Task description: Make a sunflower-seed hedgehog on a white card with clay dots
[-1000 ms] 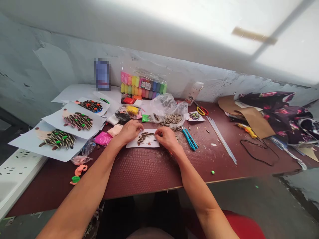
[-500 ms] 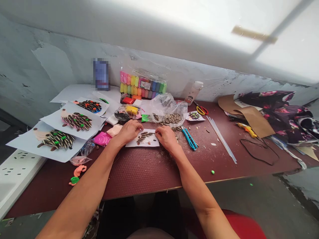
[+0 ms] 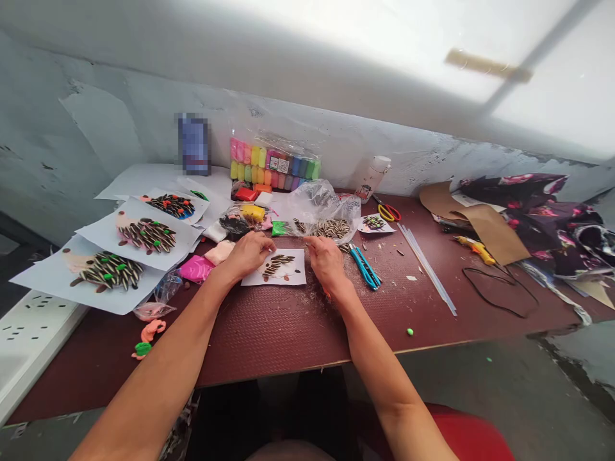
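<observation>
"Maroon tabletop (image 3: pixel 269 339) under us. What are we seeing along its left edge?"

"Paper sheets (image 3: pixel 57 282) are lying there, carrying seed-and-clay hedgehogs, and a clear bag of striped sunflower seeds (image 3: pixel 327 221) is sitting near the far edge."

"And our hands?"

"Our left hand (image 3: pixel 248 254) is resting at the white card's top-left corner, fingers loosely curved, gripping nothing visible. Our right hand (image 3: pixel 327 264) is pinching thumb and forefinger nearly shut beyond its top-right corner; we can't tell whether they're holding a seed."

"The card?"

"The white card (image 3: pixel 293 272) is lying between our hands, mid-tabletop, with seeds (image 3: pixel 277 266) lined across it."
</observation>
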The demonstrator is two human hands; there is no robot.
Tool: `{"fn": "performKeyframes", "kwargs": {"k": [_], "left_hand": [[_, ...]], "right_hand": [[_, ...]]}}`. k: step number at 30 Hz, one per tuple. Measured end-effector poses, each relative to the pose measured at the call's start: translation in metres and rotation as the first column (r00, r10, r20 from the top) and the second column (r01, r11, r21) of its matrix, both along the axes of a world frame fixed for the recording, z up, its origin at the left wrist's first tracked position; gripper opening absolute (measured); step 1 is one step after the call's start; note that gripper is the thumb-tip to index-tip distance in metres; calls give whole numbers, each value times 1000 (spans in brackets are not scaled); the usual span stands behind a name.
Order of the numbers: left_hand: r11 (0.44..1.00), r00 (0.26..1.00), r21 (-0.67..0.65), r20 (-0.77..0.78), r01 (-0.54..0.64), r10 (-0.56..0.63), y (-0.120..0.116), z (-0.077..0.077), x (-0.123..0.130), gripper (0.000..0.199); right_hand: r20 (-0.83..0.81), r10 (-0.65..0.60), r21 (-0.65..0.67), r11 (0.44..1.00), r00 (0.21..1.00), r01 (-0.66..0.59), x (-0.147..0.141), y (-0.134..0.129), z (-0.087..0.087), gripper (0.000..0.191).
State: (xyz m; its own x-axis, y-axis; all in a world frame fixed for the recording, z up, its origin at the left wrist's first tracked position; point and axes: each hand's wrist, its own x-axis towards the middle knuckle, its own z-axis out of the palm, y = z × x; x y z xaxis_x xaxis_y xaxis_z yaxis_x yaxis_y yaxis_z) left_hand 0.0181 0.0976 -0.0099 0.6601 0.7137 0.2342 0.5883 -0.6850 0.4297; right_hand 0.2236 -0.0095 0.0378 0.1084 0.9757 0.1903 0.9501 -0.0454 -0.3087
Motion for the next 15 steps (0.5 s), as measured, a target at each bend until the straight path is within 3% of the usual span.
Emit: {"fn": "performKeyframes", "kwargs": {"k": [5,10,15], "left_hand": [[1000,1000,-6,7,-1,1,0,0,0,23],[1000,1000,-28,24,2,-1,0,0,-1,21],[1000,999,-21,38,-2,3,-1,0,-1,22]], "right_hand": [[-86,-7,8,1000,996,7,2,-1,-1,26],[-229,-35,-64,998,973,21,1,-2,2,18],[-235,39,-19,999,971,-45,-1,-2,4,14]]}}
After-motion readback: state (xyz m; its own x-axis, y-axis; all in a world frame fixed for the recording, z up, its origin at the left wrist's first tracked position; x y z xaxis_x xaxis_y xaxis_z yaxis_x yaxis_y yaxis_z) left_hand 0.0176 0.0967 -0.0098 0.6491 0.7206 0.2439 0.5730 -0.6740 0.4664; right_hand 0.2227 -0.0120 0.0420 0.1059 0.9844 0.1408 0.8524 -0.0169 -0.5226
